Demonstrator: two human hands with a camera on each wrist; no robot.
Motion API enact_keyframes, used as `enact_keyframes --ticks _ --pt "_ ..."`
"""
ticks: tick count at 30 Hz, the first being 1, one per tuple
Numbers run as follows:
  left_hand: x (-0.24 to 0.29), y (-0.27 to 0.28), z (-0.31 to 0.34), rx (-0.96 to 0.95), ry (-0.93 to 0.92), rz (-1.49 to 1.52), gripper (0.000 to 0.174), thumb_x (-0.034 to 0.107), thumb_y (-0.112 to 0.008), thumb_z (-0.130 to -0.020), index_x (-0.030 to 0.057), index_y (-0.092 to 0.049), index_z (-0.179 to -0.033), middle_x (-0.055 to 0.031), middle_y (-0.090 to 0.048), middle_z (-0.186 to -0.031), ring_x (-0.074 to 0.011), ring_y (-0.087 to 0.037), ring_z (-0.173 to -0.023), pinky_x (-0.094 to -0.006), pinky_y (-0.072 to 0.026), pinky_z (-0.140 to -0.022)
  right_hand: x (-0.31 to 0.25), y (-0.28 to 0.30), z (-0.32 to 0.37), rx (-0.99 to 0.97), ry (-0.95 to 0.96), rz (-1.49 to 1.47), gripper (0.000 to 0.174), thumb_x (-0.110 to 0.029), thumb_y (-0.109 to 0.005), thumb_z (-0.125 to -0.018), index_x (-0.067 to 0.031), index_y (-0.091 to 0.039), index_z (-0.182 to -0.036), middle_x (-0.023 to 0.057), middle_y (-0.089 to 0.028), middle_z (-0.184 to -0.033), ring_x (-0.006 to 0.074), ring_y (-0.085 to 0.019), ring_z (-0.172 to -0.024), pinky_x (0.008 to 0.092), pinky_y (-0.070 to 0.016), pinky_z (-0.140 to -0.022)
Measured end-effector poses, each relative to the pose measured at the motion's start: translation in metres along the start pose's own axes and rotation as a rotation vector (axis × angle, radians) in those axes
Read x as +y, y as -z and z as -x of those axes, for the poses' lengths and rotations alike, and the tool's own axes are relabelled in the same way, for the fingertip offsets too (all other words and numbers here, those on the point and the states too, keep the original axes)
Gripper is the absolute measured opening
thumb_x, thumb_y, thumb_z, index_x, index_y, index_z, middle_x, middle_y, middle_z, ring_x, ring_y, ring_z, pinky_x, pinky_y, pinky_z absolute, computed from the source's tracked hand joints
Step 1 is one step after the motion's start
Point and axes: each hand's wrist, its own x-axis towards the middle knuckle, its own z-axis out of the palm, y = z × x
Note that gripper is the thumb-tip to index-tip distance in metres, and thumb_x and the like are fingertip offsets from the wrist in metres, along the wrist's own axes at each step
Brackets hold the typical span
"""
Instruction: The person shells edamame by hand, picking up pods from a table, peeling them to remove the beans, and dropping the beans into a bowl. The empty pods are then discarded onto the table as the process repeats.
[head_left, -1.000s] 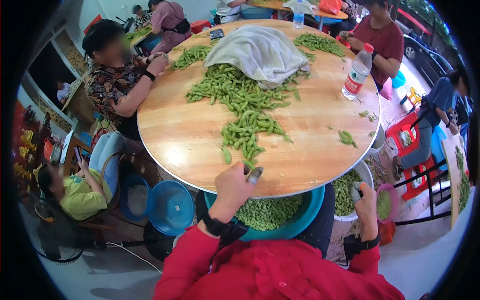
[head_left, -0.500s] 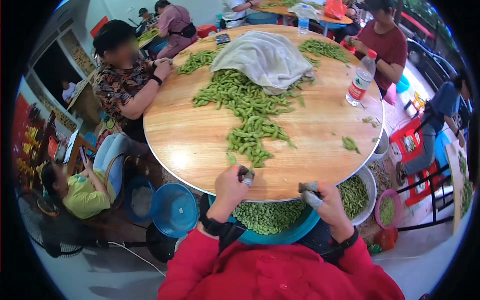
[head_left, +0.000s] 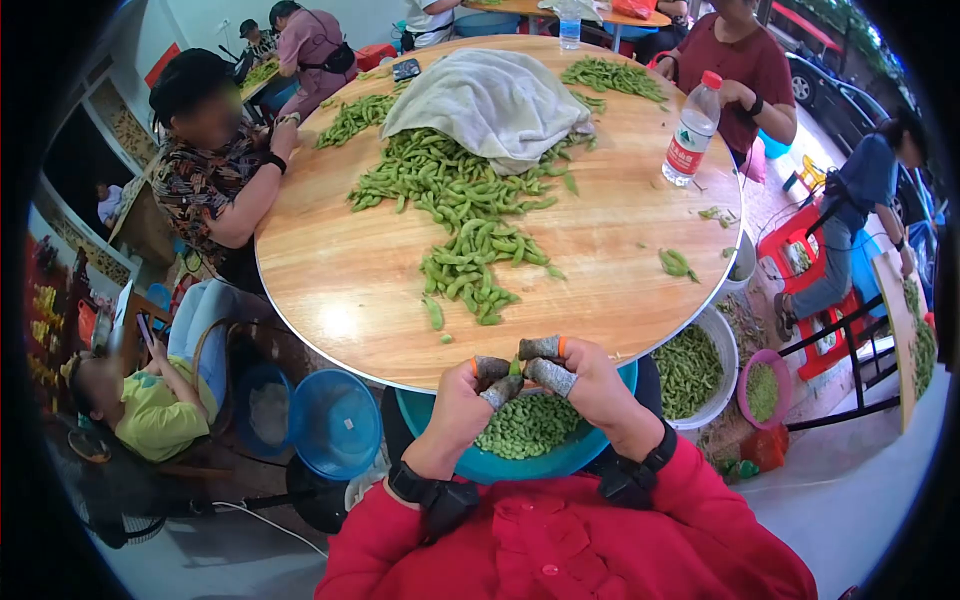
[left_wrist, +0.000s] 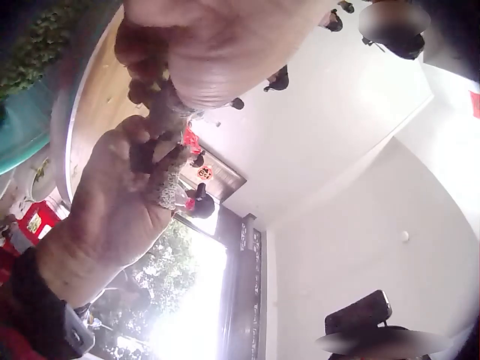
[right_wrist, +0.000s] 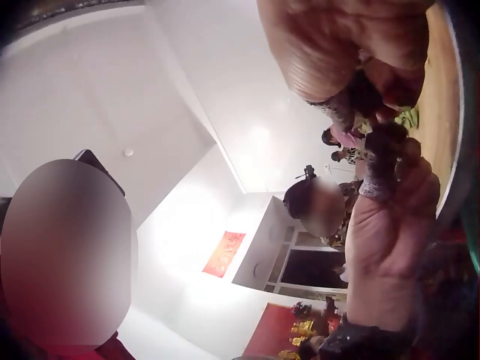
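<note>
Both hands meet over the near table edge in the head view. My left hand (head_left: 458, 402) pinches a small green soybean pod (head_left: 516, 366) between thumb and finger. From the other side my right hand (head_left: 602, 398) pinches the same pod, fingertips close to the left ones. Grey wraps cover the thumbs and forefingers. Beneath the hands stands a teal basin (head_left: 478, 466) holding shelled green beans (head_left: 530, 428). A heap of pods (head_left: 470, 265) lies on the table, trailing toward me. In both wrist views the fingers mostly hide the pod.
On the round wooden table (head_left: 340, 270) a white cloth (head_left: 495, 100) covers part of the heap; a water bottle (head_left: 692, 130) stands right. Beside my legs are a white tub of pods (head_left: 730, 370), a pink basin (head_left: 785, 375) and blue basins (head_left: 340, 445). Other people sit around.
My right hand has come up from beside the tub at lower right to meet the left. The left hand has drawn back from the pods' near end, bringing one pod to the table edge.
</note>
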Motion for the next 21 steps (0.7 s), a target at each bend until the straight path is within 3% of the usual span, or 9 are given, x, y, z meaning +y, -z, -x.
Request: enact_keyframes --ticks 3,9,21 --pt "0.002 -0.006 0.003 0.004 -0.069 0.032 0.013 -0.005 -0.060 -0.074 -0.0001 -0.058 -0.086 -0.0015 -0.059 -0.078 -0.0071 -0.054 -0.069 -0.0205 -0.0452 -0.063 -0.005 0.003 0.009 -0.012 -0.009 0.102 0.017 -0.007 -0.053 -0.083 0.0019 -0.057 -0.097 0.0009 -0.059 -0.084 0.0069 -0.052 -0.076 0.0225 -0.0431 -0.069" --pt "0.003 -0.004 0.007 -0.047 -0.116 -0.253 0.015 -0.003 -0.063 -0.073 -0.0014 -0.057 -0.086 -0.0018 -0.059 -0.078 -0.0071 -0.054 -0.070 -0.0208 -0.0450 -0.064 0.004 0.006 0.013 0.002 0.033 0.151 0.014 -0.008 -0.055 -0.082 0.0010 -0.058 -0.092 0.0002 -0.060 -0.082 0.0056 -0.049 -0.074 0.0224 -0.0420 -0.066" --pt "0.004 -0.008 0.011 -0.087 -0.154 -0.265 0.014 -0.002 -0.063 -0.073 -0.0006 -0.056 -0.086 -0.0002 -0.059 -0.077 -0.0049 -0.053 -0.070 -0.0200 -0.0439 -0.062 0.019 0.007 0.011 0.077 0.094 0.304 0.007 -0.005 -0.054 -0.080 0.0000 -0.057 -0.083 -0.0016 -0.056 -0.073 0.0054 -0.045 -0.067 0.0222 -0.0395 -0.059"
